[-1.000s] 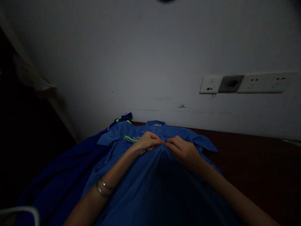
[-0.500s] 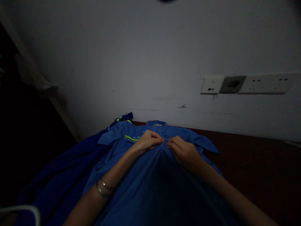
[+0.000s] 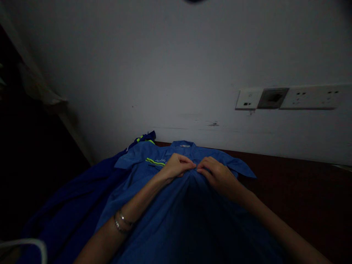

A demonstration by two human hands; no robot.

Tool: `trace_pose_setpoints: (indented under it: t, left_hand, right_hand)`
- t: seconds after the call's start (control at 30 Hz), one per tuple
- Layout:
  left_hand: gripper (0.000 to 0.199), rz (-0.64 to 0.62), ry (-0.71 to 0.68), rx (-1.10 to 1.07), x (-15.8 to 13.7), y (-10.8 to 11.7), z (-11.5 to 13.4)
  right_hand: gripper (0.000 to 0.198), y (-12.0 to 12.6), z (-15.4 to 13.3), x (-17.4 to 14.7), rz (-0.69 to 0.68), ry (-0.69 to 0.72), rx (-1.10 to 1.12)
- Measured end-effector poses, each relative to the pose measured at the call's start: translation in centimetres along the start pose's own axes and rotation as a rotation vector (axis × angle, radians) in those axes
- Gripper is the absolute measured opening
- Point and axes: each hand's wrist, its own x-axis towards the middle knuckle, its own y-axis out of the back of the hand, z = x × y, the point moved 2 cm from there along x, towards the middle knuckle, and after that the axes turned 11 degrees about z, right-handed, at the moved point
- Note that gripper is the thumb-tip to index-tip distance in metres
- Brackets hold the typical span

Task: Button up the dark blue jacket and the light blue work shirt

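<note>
A blue short-sleeved shirt (image 3: 154, 198) lies spread out, its collar toward the wall and a yellow-green stripe with lettering on the chest. My left hand (image 3: 178, 165), with bracelets on its wrist, pinches the shirt's front just below the collar. Right beside it, my right hand (image 3: 216, 173) pinches the same front, fingertips almost touching those of the left. The cloth is lifted into folds beneath both hands. Whatever small part lies between the fingertips is too dark and small to make out.
A darker blue garment (image 3: 82, 198) with yellow-green trim lies along the shirt's left side. Under them is a dark reddish-brown surface (image 3: 288, 183) that meets a pale wall (image 3: 165, 73). Wall sockets (image 3: 308, 98) sit at right. A white curved object (image 3: 30, 242) shows at lower left.
My left hand has shifted slightly right, closer to my right hand. The right fingers have curled a little more at the shirt's front. Both garments lie as before.
</note>
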Motion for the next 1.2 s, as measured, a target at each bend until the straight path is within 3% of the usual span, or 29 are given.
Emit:
trace_pose_setpoints:
  t: [0.3,0.53,0.67,0.77,0.83,0.97,1.2]
  left_hand:
    - [0.023,0.103,-0.051,-0.017,0.3,-0.6,-0.4]
    - [0.02,0.037,-0.047,-0.054,-0.1,-1.0,-0.3]
    - [0.024,0.038,-0.022,-0.108,-0.1,-0.6,-0.1]
    - [0.025,-0.01,-0.036,-0.085,-0.3,-0.3,0.2]
    - [0.025,-0.051,-0.053,-0.051,-0.4,-0.1,0.4]
    - [0.026,-0.103,-0.076,0.076,-0.8,-0.1,0.7]
    - [0.018,-0.028,-0.208,0.231,-0.7,-0.2,1.0]
  right_hand:
    - [0.013,0.2,-0.4,0.0,0.016,0.101,-0.114]
    - [0.013,0.2,-0.6,-0.1,0.006,0.096,-0.208]
    - [0.014,0.1,-0.4,0.0,0.075,0.007,-0.083]
    - [0.038,-0.1,0.2,0.0,0.15,-0.013,0.075]
    - [0.045,-0.4,0.7,0.0,0.1,-0.038,0.176]
    - [0.03,-0.7,1.3,0.0,-0.105,-0.129,0.329]
    - [0.016,-0.2,0.7,0.2,-0.119,-0.195,0.297]
